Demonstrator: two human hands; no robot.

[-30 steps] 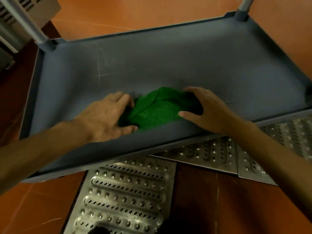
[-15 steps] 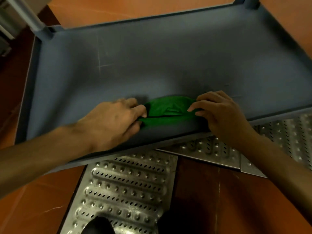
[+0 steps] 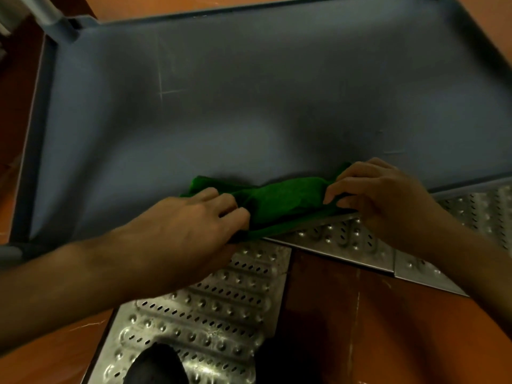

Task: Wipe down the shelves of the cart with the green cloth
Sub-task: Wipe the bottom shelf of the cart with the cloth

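The green cloth (image 3: 279, 196), bunched along the cart shelf's (image 3: 249, 106) near rim, looks soft and light to us, so we pinch its ends with left hand (image 3: 191, 217) and right hand (image 3: 379, 195).

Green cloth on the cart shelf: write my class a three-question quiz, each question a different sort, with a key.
1. True or false: both hands grip the green cloth.
2. Where does the cloth lie? A. at the shelf's far corner; B. over the near rim of the grey cart shelf; C. on the orange floor.
3. Fill in: under the near rim, the floor carries perforated ____ grates.

Key
1. True: the left hand pinches one end and the right hand the other.
2. B
3. metal
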